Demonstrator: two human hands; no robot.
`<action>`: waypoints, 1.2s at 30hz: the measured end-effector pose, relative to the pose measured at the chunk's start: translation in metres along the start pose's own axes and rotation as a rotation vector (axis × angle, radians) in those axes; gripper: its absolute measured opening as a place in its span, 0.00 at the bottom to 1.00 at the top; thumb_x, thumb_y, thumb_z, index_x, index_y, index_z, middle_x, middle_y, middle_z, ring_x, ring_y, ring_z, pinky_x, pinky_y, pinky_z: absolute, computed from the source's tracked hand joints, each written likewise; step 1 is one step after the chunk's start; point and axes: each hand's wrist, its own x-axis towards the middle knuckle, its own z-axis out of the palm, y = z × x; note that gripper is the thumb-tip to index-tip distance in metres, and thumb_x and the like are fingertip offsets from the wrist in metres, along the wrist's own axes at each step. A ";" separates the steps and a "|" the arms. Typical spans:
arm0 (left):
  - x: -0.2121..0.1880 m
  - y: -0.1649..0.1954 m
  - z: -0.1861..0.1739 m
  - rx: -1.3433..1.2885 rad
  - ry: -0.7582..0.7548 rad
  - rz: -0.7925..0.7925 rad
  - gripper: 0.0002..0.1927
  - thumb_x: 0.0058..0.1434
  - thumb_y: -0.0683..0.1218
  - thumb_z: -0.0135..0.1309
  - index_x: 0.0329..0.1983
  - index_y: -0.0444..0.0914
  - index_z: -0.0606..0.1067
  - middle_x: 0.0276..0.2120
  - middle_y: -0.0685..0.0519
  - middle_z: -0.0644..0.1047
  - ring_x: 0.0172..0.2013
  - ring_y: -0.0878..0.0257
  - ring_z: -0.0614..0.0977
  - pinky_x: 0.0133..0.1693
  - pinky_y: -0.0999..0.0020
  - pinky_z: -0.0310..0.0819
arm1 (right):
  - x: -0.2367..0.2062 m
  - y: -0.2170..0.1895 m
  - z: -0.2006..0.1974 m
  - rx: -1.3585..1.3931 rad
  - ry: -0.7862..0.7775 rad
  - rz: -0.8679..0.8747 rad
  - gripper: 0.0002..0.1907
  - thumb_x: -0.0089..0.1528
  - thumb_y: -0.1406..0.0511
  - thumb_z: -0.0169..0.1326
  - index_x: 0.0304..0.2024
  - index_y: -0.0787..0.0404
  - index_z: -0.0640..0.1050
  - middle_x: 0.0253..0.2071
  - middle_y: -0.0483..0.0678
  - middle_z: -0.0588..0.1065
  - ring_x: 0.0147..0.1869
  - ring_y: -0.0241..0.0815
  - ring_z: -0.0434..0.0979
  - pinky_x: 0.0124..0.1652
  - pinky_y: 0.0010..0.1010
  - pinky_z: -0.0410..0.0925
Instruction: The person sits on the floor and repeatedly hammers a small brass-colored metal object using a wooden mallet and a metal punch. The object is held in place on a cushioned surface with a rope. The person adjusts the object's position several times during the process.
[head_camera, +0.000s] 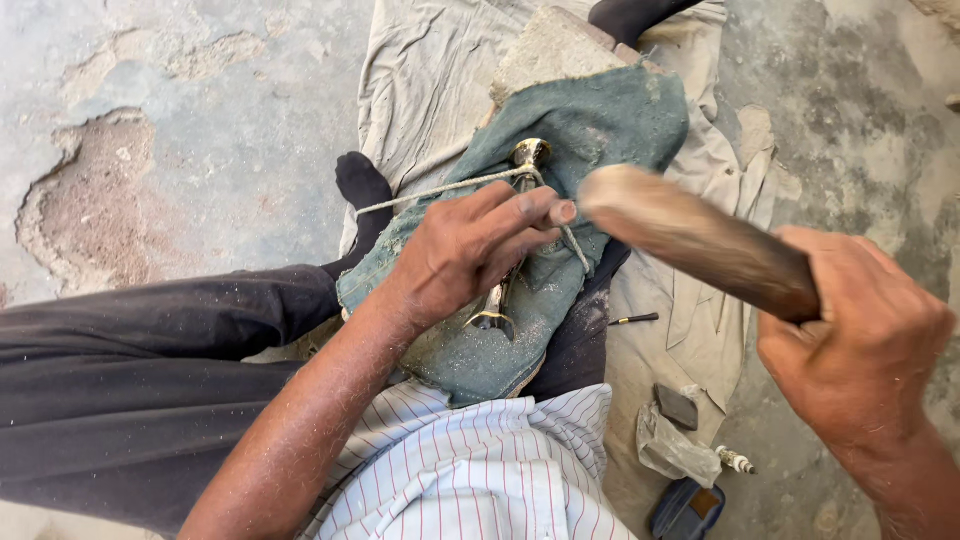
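My left hand (470, 245) presses down on a shiny brass metal piece (527, 155) that lies on a green cloth (600, 120) over my lap. A thin cord (440, 192) runs from the metal piece across to my black-socked foot (362, 185). My right hand (860, 335) grips a thick wooden mallet-like stick (690, 240), blurred by motion, its rounded end just right of my left fingertips. The lower end of the metal piece (492, 318) sticks out below my left hand.
A beige cloth (420, 80) covers the cracked concrete floor (180, 120). A stone block (555, 45) lies under the green cloth. A thin black tool (635, 320), a small dark block (677, 405), a plastic bag (675, 450) and a blue case (688, 510) lie at the lower right.
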 end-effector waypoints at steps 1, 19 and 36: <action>0.003 -0.002 -0.001 -0.023 -0.015 0.030 0.18 0.71 0.45 0.59 0.62 0.46 0.72 0.35 0.53 0.73 0.34 0.57 0.79 0.36 0.59 0.74 | -0.001 -0.002 -0.001 0.156 0.058 0.079 0.17 0.62 0.71 0.62 0.53 0.67 0.76 0.41 0.53 0.79 0.43 0.45 0.83 0.43 0.34 0.75; 0.000 0.001 -0.003 0.006 -0.056 -0.003 0.17 0.69 0.44 0.62 0.60 0.41 0.73 0.36 0.51 0.76 0.34 0.56 0.81 0.35 0.60 0.74 | 0.011 -0.018 -0.014 0.035 -0.064 0.042 0.21 0.53 0.77 0.61 0.50 0.70 0.76 0.41 0.54 0.77 0.45 0.49 0.80 0.45 0.37 0.74; 0.012 0.011 -0.009 -0.036 -0.057 -0.042 0.18 0.67 0.41 0.62 0.59 0.39 0.75 0.44 0.48 0.80 0.44 0.52 0.84 0.44 0.62 0.80 | -0.004 0.020 -0.004 0.056 -0.118 0.065 0.15 0.63 0.78 0.59 0.51 0.66 0.75 0.39 0.52 0.75 0.42 0.41 0.77 0.44 0.33 0.73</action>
